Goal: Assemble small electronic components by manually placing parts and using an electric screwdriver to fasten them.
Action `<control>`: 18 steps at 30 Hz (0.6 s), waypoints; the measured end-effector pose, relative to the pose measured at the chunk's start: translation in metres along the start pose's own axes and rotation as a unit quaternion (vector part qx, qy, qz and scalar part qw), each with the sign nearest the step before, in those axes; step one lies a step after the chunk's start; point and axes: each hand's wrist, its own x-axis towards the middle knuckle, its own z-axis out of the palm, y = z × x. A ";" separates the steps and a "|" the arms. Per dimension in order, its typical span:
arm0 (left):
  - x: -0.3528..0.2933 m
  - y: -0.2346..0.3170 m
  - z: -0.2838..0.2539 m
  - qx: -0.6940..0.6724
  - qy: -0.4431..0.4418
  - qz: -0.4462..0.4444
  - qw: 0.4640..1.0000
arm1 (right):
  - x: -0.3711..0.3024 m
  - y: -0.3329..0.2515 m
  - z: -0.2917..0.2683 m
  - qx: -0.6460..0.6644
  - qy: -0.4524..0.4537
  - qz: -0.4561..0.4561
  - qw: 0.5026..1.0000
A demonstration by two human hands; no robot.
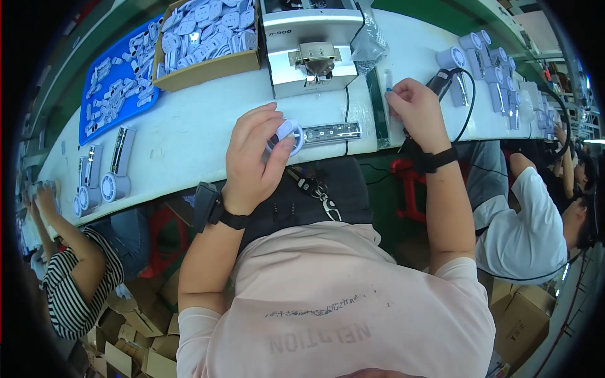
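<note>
My left hand [253, 151] is closed round the round lilac head of a small handheld fan [331, 132]. The fan lies on the white table, its handle pointing right with what looks like a circuit board showing along it. To the right, beyond the handle's end, my right hand [417, 112] has thumb and forefinger pinched together. A tiny blue and clear piece [388, 83] shows at those fingertips; its kind is too small to make out.
A silver machine [309, 53] stands beyond the fan. At back left are a cardboard box [208, 75] of lilac plastic parts and a blue tray [84, 129] of small pieces. Fans [115, 183] stand at left, more at right. A black cable [472, 113] loops nearby; co-workers sit both sides.
</note>
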 end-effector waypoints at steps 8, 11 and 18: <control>0.037 0.039 -0.008 0.144 -0.155 0.091 0.973 | -0.056 -0.061 0.027 0.013 -0.056 -0.268 0.962; 0.037 0.041 0.000 0.161 -0.172 0.106 0.966 | -0.050 -0.056 0.037 -0.120 -0.113 -0.454 0.876; 0.034 0.038 -0.008 0.129 -0.163 0.011 0.978 | -0.027 -0.049 0.041 -0.152 -0.123 -0.439 0.877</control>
